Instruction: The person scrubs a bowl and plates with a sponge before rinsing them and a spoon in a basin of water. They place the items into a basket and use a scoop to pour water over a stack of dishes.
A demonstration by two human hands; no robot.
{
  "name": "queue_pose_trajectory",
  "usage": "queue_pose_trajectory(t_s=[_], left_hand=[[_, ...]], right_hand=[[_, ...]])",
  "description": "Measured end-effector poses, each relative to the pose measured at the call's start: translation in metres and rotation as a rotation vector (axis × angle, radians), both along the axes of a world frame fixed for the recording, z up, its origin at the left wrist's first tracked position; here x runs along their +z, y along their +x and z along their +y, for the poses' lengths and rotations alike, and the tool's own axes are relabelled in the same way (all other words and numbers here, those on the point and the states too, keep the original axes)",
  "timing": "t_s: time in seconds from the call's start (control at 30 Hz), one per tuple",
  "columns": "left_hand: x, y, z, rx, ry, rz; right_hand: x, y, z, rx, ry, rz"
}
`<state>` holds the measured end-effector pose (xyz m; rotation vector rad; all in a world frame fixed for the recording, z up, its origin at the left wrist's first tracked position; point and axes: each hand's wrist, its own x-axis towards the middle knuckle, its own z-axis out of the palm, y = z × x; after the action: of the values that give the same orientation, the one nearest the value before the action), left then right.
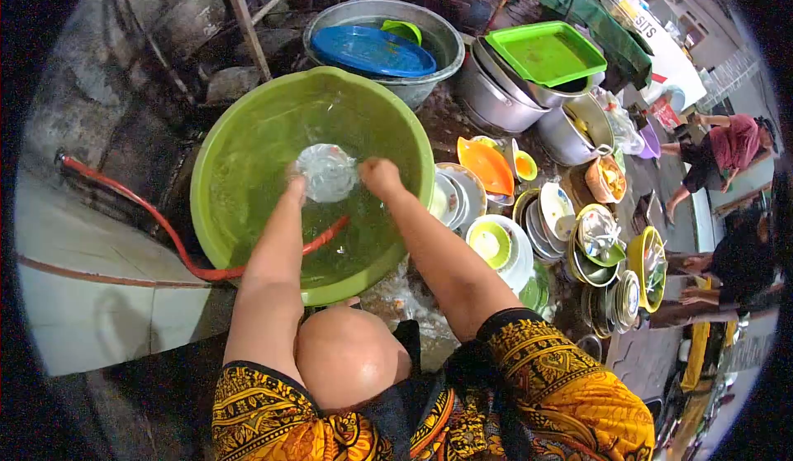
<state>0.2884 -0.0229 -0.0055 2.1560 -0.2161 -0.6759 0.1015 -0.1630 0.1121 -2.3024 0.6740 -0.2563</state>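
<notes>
A pale, round plate (328, 173) is in the water of a large green tub (216, 213), its surface blurred by ripples. My left hand (296, 183) is closed on its left edge. On the opposite edge, my right hand (380, 177) is curled with the fingers bent in toward the rim. A red hose (178, 242) runs over the tub's near left side, and its end lies in the water below the plate.
Stacked dishes (504, 250) stand right of the tub, with an orange dish (486, 166) among them. Behind are a grey basin (446, 40) with a blue lid (372, 50), large pots (496, 97) and a green tray (549, 52). People (731, 155) are at far right.
</notes>
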Motion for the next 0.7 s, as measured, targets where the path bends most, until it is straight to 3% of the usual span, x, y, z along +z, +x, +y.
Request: queue_pose_trajectory(t_s=[0.07, 0.13, 0.17, 0.23, 0.3, 0.33, 0.4, 0.5, 0.53, 0.57, 0.6, 0.67, 0.7], left_hand=[[-0.008, 0.003, -0.004, 0.017, 0.082, -0.065], [-0.019, 0.002, -0.004, 0.014, 0.156, -0.110], [-0.025, 0.001, -0.005, 0.010, 0.192, -0.135], [-0.040, 0.005, -0.006, -0.011, 0.252, -0.172], [-0.054, 0.013, -0.007, -0.063, 0.278, -0.213], [-0.058, 0.019, -0.007, -0.098, 0.274, -0.236], [-0.048, 0.015, 0.000, -0.195, 0.146, -0.240], [-0.022, -0.007, 0.003, -0.354, 0.405, -0.480], [-0.023, -0.012, 0.000, -0.074, 0.058, -0.088], [-0.026, -0.012, -0.003, 0.052, -0.118, 0.115], [-0.028, -0.011, -0.006, 0.205, -0.283, 0.305], [-0.036, -0.014, -0.008, 0.240, -0.282, 0.376], [-0.034, -0.016, -0.010, 0.223, -0.237, 0.360]], right_hand=[[0.049, -0.029, -0.011, -0.082, 1.317, -0.299], [0.066, -0.058, -0.028, 0.019, 1.532, -0.602], [0.065, -0.073, -0.042, 0.096, 1.455, -0.644], [0.075, -0.100, -0.050, -0.142, 1.222, -0.672], [0.034, -0.112, -0.081, -0.436, 0.809, -0.522], [0.006, -0.116, -0.095, -0.455, 0.339, -0.213], [-0.021, -0.129, -0.086, -0.167, -0.038, -0.024], [-0.093, -0.144, -0.072, 0.218, -0.249, 0.212], [-0.091, -0.152, -0.060, 0.270, -0.486, 0.128], [-0.089, -0.159, -0.050, 0.320, -0.723, 0.043], [-0.091, -0.159, -0.047, 0.317, -0.718, 0.044], [-0.097, -0.161, -0.037, 0.158, -0.293, 0.273], [-0.099, -0.163, -0.035, 0.152, -0.285, 0.274]])
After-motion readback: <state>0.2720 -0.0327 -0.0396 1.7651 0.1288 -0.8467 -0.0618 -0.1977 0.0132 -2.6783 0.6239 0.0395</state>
